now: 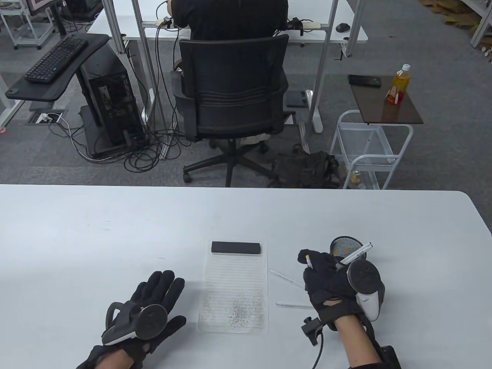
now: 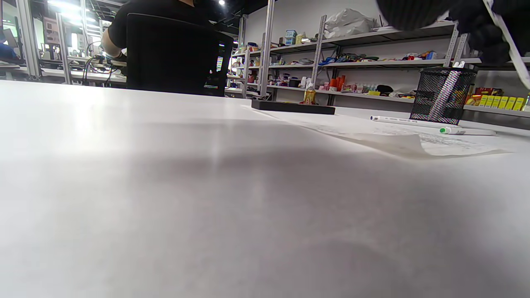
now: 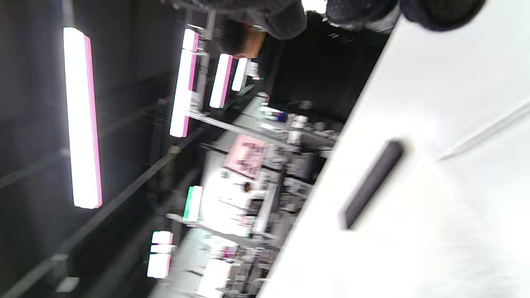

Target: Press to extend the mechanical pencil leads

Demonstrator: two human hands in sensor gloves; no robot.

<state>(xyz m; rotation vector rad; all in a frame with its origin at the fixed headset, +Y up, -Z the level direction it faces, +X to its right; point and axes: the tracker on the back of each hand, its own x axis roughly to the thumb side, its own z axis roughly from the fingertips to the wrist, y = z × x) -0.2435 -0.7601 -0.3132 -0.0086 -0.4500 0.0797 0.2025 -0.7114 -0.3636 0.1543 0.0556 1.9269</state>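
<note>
My right hand [image 1: 319,275] grips a white mechanical pencil [image 1: 309,261] upright above the table, thumb near its top end. The hand and pencil [image 2: 511,49] also show at the top right of the left wrist view. A second white pencil [image 1: 355,253] juts out past the hand over the black mesh cup [image 1: 345,246]; whether the hand or the cup holds it I cannot tell. Two more white pencils [image 1: 286,278] [image 1: 294,306] lie on the table left of that hand. My left hand [image 1: 159,294] rests flat and empty on the table, fingers spread.
A lined sheet [image 1: 234,284] with pencil scribbles lies between the hands, a black bar [image 1: 235,248] on its far edge. The mesh cup [image 2: 441,95] stands beyond the sheet's right side. The white table [image 1: 115,230] ends at a floor with an office chair [image 1: 230,88].
</note>
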